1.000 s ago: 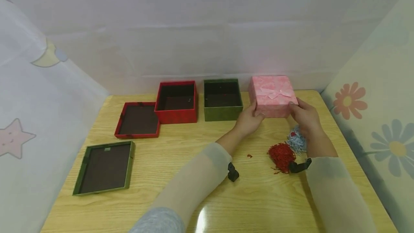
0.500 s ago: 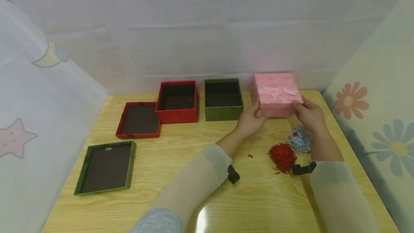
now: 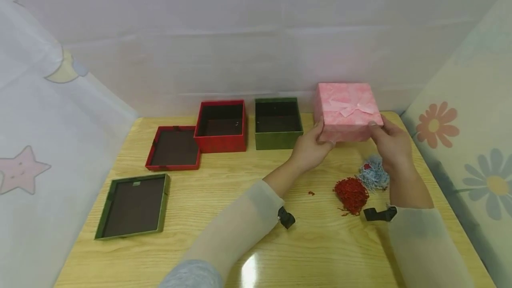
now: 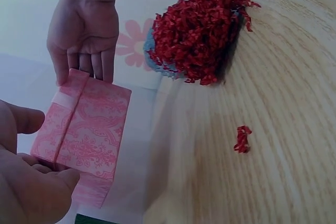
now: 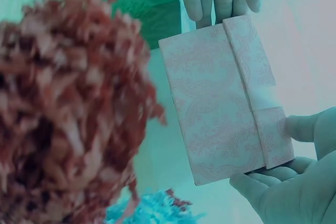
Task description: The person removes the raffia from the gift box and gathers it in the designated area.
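Note:
A pink gift box (image 3: 350,106) with a ribbon bow on its lid is held by both hands at the back right of the table. My left hand (image 3: 313,149) grips its near left corner, thumb up on the side. At the near right corner, my right hand (image 3: 394,146) has its thumb near the lid's edge and the other fingers beneath. The lid sits on the box, so the inside is hidden. In the left wrist view the box (image 4: 93,129) stands clear of the wood surface. The right wrist view shows the fingers (image 5: 262,179) under its end.
Left of the pink box stand an uncovered green box (image 3: 278,140) and red box (image 3: 222,144). A red lid (image 3: 174,146) and green lid (image 3: 134,208) lie upturned further left. Red shredded paper (image 3: 351,195) and blue shredded paper (image 3: 374,174) lie near the right forearm, with a small red scrap (image 3: 311,193).
Both hands have raised the pink gift box and shifted it slightly right. The right forearm has moved right, while the other boxes, lids and shredded paper stay in place.

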Demonstrator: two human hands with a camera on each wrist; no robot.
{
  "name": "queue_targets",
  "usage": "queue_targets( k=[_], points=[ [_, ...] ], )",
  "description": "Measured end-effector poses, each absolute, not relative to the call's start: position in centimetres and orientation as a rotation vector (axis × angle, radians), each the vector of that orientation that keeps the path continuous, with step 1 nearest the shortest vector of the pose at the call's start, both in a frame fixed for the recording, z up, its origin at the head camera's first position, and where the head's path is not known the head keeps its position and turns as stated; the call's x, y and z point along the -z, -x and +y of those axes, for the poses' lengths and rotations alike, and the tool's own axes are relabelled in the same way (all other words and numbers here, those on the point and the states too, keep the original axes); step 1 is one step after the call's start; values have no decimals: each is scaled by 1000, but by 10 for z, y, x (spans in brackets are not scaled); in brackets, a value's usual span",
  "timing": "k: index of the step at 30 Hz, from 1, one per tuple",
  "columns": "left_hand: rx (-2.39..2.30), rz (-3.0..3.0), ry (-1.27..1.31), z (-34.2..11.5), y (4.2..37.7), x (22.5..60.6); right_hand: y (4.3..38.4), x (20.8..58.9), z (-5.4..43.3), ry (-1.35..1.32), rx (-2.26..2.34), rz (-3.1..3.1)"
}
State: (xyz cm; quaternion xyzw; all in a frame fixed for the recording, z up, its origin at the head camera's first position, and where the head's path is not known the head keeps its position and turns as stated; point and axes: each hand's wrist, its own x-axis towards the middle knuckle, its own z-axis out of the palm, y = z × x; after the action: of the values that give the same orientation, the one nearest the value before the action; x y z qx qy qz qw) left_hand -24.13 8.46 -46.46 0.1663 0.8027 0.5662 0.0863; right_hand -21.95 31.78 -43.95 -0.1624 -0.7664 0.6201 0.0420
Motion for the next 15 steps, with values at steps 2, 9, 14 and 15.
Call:
queue_targets(
  k=[2,9,14,15],
  points=[
    [-1702,2387,-512,81,240,461,217,436,315,489,-1890,-2331],
    [-1707,2395,-545,64,236,448,207,424,301,458,-1852,-2328],
    [-1651,2442,-554,54,234,440,204,418,293,454,-1848,-2296],
    [-1647,2444,-549,51,233,439,203,417,291,454,-1843,-2295]
  ],
)
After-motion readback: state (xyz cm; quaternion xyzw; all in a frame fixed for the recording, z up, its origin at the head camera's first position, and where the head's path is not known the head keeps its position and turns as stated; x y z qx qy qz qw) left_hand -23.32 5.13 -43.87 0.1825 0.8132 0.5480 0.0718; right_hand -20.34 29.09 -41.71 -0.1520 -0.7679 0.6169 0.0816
